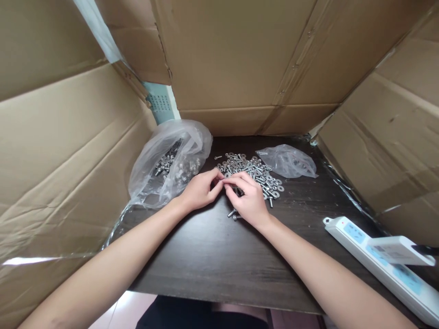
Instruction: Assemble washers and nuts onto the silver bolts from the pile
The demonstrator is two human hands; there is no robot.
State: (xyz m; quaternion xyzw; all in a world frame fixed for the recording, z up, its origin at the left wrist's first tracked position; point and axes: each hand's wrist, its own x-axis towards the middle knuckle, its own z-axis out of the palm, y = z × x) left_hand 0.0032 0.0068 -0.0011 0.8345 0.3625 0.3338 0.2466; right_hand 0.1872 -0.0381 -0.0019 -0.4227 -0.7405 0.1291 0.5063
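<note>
My left hand (203, 188) and my right hand (247, 196) meet fingertip to fingertip over the middle of the dark table (206, 256). The fingers of both are pinched together, and whatever they hold is hidden or too small to make out. Just beyond them lies a loose pile of silver bolts and flat washers (255, 170), partly covered by my right hand. A few bolts (232, 213) rest on the table beside my right palm. To the left of my left hand stands an open clear plastic bag (144, 171) with bolts inside.
A small clear plastic bag (291, 161) lies right of the pile. At the right edge a white power strip (373, 260) has a white plug-in adapter (394, 250) with a black cable. Cardboard walls (240, 55) enclose the table at the back and both sides.
</note>
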